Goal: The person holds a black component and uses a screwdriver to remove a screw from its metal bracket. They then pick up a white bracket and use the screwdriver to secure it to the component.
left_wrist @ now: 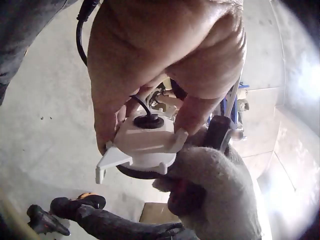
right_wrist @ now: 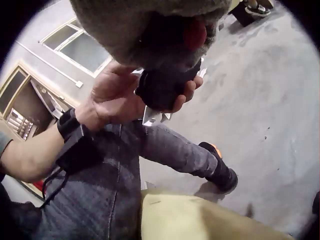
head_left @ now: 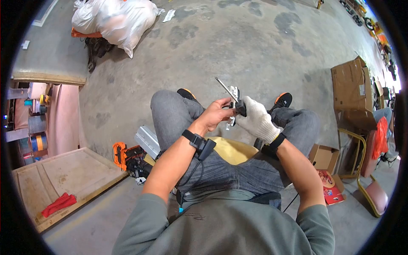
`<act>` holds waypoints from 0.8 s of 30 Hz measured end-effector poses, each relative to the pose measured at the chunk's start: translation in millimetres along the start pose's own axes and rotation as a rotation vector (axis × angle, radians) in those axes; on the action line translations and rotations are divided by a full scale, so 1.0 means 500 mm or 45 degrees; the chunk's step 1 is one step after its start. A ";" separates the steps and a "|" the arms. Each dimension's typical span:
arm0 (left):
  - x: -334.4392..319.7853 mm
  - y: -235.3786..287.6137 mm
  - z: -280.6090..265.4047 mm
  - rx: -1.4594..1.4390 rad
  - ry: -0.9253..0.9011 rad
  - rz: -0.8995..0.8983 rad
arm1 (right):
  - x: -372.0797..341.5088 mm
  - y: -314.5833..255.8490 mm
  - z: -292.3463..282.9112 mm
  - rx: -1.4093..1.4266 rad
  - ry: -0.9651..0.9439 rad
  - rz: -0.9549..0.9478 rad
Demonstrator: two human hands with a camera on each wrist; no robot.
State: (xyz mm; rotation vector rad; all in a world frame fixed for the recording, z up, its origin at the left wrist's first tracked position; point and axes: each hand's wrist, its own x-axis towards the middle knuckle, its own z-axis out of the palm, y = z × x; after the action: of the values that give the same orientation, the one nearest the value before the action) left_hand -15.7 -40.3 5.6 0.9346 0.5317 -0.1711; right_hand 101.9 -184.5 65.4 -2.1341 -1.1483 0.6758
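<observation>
Grey concrete floor (head_left: 208,51) filled most of the head view. Person's legs (head_left: 299,127) were spread above it. Wooden panel (head_left: 85,178) sat at the floor's left edge, white sack (head_left: 123,21) farther up that side, cardboard box (head_left: 348,89) toward the right edge. Red cloth (head_left: 59,205) lay near the panel's lower left corner.

Right hand (head_left: 257,119), gloved: fingers curled round the black-and-red handle (left_wrist: 187,200) of a screwdriver-like tool (head_left: 224,87), tip out in the air.

Left hand (head_left: 216,114), bare, partly closed: thumb and fingers pinched a white plastic part (left_wrist: 150,142) by its sides. Part was off the floor, between the legs, just beside the right hand. Black grommet (left_wrist: 148,121) and short black lead (left_wrist: 143,104) showed on one face.
</observation>
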 end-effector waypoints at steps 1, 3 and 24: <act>0.000 0.002 0.002 0.009 0.016 -0.036 | 0.001 -0.001 -0.004 0.006 -0.015 -0.014; 0.006 -0.005 -0.003 0.017 0.032 -0.072 | 0.004 -0.001 -0.010 0.011 -0.031 -0.027; -0.031 0.013 -0.074 -0.508 0.335 0.128 | 0.185 0.253 0.038 0.724 0.007 0.874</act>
State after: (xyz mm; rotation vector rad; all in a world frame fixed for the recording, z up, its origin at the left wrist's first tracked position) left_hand -39.9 -8.1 0.3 0.5934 0.7289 0.1482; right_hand 203.2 -154.7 -51.9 -1.9799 -0.1329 1.1297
